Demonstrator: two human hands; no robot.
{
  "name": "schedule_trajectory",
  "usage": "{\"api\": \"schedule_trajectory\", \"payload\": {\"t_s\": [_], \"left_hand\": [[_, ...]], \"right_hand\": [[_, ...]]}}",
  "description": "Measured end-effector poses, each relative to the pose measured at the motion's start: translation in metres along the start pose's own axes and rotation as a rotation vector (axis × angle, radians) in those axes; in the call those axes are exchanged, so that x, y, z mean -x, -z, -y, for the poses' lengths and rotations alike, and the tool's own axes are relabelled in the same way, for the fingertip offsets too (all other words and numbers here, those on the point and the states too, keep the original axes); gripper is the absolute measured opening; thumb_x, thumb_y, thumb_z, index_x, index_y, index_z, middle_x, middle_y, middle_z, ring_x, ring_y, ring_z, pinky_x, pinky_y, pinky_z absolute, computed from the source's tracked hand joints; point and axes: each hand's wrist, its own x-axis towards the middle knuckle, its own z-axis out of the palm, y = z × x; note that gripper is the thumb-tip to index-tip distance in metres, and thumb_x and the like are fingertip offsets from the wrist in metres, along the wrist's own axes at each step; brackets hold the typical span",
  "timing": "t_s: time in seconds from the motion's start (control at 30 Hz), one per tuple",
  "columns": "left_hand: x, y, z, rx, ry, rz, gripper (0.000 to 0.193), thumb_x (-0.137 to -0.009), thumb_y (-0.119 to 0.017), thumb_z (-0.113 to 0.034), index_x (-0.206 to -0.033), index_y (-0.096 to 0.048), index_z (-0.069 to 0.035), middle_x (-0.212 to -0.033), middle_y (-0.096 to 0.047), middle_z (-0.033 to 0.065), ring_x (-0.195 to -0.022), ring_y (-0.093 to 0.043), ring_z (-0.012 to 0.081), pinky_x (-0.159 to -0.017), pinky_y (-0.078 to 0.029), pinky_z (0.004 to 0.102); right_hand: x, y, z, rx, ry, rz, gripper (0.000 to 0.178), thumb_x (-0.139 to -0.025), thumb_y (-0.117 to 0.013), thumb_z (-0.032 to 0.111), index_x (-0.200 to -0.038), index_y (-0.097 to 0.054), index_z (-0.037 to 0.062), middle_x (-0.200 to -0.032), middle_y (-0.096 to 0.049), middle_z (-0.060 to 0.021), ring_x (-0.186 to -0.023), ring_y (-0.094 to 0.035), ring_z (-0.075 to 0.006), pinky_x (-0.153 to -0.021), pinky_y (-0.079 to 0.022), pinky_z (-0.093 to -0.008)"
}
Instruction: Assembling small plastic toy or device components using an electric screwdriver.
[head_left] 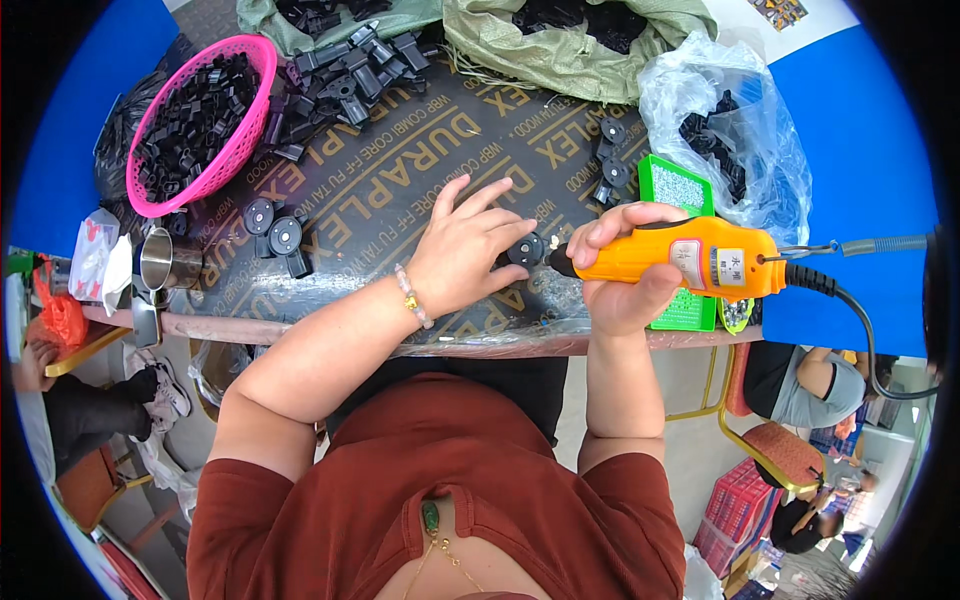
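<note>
My left hand (455, 260) lies over the dark tabletop, a beaded bracelet at its wrist. Its thumb and index finger pinch the sides of a small black plastic part with a round disc (527, 249), while the other fingers stretch outward. An orange electric screwdriver (640, 262) is gripped in my right hand (620, 305) and held almost level. Its black nose points left at the part. Whether the bit touches it, I cannot tell. Two black parts with round discs (285, 236) lie left of my left hand, and several similar ones (614, 172) lie beyond the screwdriver.
A pink basket (264, 90) of black pieces stands far left, beside a loose heap (350, 80). Green sacks (590, 65) and a clear plastic bag (780, 150) line the back. Green trays (655, 180) of small pieces sit right; a metal cup (172, 262) stands left. The screwdriver's cable (868, 350) runs right.
</note>
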Motion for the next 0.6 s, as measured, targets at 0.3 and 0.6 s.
{"api": "schedule_trajectory", "payload": {"t_s": [0.3, 0.6], "left_hand": [[0.000, 0.001, 0.001, 0.029, 0.035, 0.032, 0.046, -0.073, -0.081, -0.031, -0.114, -0.070, -0.013, -0.109, -0.068, 0.0014, -0.135, -0.045, 0.0237, -0.116, -0.020, 0.0527], [0.014, 0.042, -0.016, -0.180, 0.107, 0.154, 0.044, -0.070, -0.081, -0.028, -0.109, -0.069, -0.012, -0.110, -0.066, 0.0041, -0.141, -0.037, 0.0302, -0.117, -0.018, 0.0569]], "right_hand": [[-0.001, -0.017, -0.001, 0.063, -0.072, 0.047, 0.057, -0.084, -0.075, 0.051, -0.103, -0.050, 0.0041, -0.080, -0.060, -0.0131, -0.060, -0.059, -0.0202, -0.057, -0.054, -0.0340], [-0.005, -0.001, 0.003, 0.035, -0.014, -0.021, 0.063, -0.084, -0.067, 0.064, -0.113, -0.051, 0.0104, -0.080, -0.059, -0.0088, -0.059, -0.056, -0.0194, -0.055, -0.048, -0.0346]]}}
